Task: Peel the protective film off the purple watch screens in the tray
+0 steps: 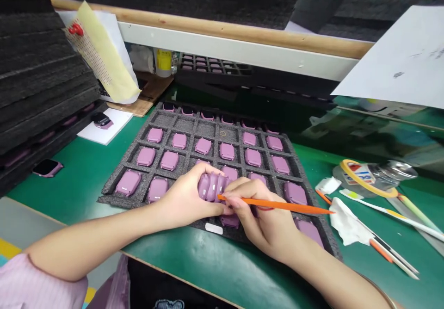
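My left hand [187,195] is closed around a short row of purple watch cases [209,186], held on edge side by side above the tray. In my right hand [267,216] is a thin orange pry stick [284,205], pinched between thumb and fingers. Its left end touches or nearly touches the edge of the held cases; its pointed end sticks out to the right. Below both hands lies a dark grey foam tray [130,179] with square compartments, many holding a purple watch case [128,182] face down. My hands hide several compartments.
Stacked foam trays [41,68] rise at the left, near a loose watch [47,167]. On the right lie a glass bottle [374,175] with a yellow tape ring, a white cloth [348,221] and several thin tools. A shelf rail [225,33] crosses behind the tray.
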A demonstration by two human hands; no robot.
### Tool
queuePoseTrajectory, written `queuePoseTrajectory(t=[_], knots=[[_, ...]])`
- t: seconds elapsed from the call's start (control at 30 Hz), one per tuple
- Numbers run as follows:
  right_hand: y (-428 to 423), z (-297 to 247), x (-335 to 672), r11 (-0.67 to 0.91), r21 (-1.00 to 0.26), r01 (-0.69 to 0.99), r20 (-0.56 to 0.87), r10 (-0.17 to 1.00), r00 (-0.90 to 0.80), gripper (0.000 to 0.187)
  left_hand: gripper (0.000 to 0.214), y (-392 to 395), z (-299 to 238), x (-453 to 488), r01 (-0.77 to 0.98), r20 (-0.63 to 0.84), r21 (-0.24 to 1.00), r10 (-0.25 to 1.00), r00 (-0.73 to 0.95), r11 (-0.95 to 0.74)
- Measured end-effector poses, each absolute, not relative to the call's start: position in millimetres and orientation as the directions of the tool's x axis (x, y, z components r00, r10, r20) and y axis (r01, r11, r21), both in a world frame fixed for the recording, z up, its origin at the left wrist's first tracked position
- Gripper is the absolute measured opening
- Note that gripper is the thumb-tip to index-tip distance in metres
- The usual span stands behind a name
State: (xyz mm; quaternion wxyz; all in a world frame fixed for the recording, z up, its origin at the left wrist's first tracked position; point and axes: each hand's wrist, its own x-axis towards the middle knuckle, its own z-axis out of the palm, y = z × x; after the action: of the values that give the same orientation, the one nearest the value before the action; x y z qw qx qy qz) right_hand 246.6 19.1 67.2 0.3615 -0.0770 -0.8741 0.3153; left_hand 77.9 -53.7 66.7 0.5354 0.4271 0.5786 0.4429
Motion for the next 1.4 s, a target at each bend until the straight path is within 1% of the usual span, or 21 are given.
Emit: queuePoseTrajectory(t=[0.13,0.27,0.4,0.53,0.7,0.83,1.03,1.17,1.3,1.4], knots=[[15.5,69.9,245.7,0.825,-0.563,-0.048,0.606,0.372,-0.703,0.012,0.057,-54.8,66.2,78.4,0.045,-0.254,0.965,0.965,-0.068,0.257],[13.7,69.0,244.9,0.851,-0.523,-0.046,0.616,0.340,-0.710,0.012,0.055,-55.4,65.2,78.9,0.064,-0.218,0.973,0.972,-0.085,0.224],[12.7,69.3,243.8,0.872,-0.490,-0.012,0.634,0.346,-0.692,0.012,0.056,-55.4,62.3,78.3,0.083,-0.213,0.972,0.974,-0.082,0.220],[11.7,70.7,244.6,0.871,-0.491,-0.004,0.593,0.331,-0.734,0.012,0.053,-55.0,60.5,78.0,0.059,-0.193,0.978,0.978,-0.084,0.198],[11.6,71.3,243.3,0.871,-0.492,-0.006,0.622,0.347,-0.702,0.011,0.054,-55.6,61.2,78.8,0.068,-0.209,0.974,0.974,-0.082,0.215],[11.2,71.8,243.3,0.865,-0.501,-0.010,0.593,0.335,-0.732,0.011,0.053,-55.9,61.7,78.9,0.062,-0.193,0.978,0.978,-0.084,0.198],[12.9,69.4,244.3,0.844,-0.536,-0.019,0.610,0.371,-0.700,0.013,0.054,-55.8,64.4,78.6,0.085,-0.248,0.964,0.966,-0.075,0.254],[12.8,68.6,244.4,0.840,-0.541,-0.036,0.599,0.355,-0.717,0.011,0.053,-55.9,64.1,78.9,0.077,-0.209,0.973,0.974,-0.084,0.216],[13.0,68.8,243.5,0.839,-0.543,-0.028,0.609,0.371,-0.701,0.012,0.054,-55.9,63.7,79.2,0.084,-0.236,0.966,0.968,-0.090,0.243],[13.0,69.1,242.7,0.848,-0.531,-0.009,0.604,0.370,-0.706,0.013,0.054,-55.9,61.9,79.1,0.077,-0.219,0.971,0.972,-0.086,0.226]])
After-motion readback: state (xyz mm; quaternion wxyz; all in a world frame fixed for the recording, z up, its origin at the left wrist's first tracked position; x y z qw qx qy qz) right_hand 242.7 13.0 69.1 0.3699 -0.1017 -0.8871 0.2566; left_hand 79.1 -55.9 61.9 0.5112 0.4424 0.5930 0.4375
